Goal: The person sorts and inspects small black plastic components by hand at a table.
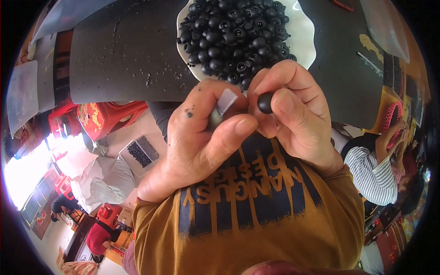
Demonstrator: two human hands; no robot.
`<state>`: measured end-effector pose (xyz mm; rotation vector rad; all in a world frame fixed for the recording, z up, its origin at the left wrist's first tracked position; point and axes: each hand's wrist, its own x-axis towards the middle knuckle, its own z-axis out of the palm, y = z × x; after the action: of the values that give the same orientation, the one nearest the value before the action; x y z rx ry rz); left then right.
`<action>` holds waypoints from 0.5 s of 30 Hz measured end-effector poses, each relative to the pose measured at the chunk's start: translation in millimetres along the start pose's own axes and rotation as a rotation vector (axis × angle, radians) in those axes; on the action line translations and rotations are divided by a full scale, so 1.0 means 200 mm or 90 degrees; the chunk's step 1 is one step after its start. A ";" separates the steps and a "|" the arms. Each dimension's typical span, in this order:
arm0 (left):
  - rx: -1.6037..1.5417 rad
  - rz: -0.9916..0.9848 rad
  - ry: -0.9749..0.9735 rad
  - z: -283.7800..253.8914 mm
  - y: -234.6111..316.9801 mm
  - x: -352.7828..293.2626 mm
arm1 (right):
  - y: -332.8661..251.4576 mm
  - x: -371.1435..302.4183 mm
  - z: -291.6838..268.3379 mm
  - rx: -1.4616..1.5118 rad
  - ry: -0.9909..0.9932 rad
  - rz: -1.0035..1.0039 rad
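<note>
My right hand (295, 110) pinches a small round black part (265, 102) between thumb and fingers, just below a white scalloped plate (303, 39). The plate is heaped with several black ring-shaped parts (236, 34). My left hand (197, 137) grips a thin grey tool with a pale flat tip (223, 104), its tip pointing toward the black part. The two hands touch at the fingertips, close above my chest in a mustard shirt with dark stripes.
A black mat (126, 55) covers the table under the plate. Red plastic stools (103, 117) stand at the left. A tray of black parts (140, 153) sits lower left. A person in a striped shirt (371, 172) sits at the right.
</note>
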<state>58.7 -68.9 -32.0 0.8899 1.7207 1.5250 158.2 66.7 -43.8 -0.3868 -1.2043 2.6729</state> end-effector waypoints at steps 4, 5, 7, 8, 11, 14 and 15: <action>0.111 0.121 -0.002 0.00 -0.04 0.01 | 0.04 -0.01 -0.01 0.008 -0.014 -0.024; 0.130 0.130 0.007 0.01 -0.04 0.02 | 0.05 -0.01 -0.01 -0.003 -0.013 -0.024; 0.161 0.131 0.017 0.01 -0.05 0.02 | 0.07 -0.01 -0.01 -0.005 -0.023 -0.037; 0.193 0.133 0.024 0.01 -0.06 0.01 | 0.07 -0.01 -0.01 -0.006 -0.031 -0.052; 0.197 0.094 0.025 0.02 -0.06 0.01 | 0.07 -0.01 0.00 -0.027 -0.027 -0.046; 0.228 0.114 0.032 0.02 -0.07 0.01 | 0.08 -0.02 0.00 -0.036 -0.029 -0.046; 0.228 0.114 0.033 0.03 -0.07 0.01 | 0.08 -0.02 0.00 -0.037 -0.029 -0.045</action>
<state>61.0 -65.2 -47.4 1.2214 2.0370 1.3811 161.0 55.6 -56.2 -0.2868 -1.2853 2.6053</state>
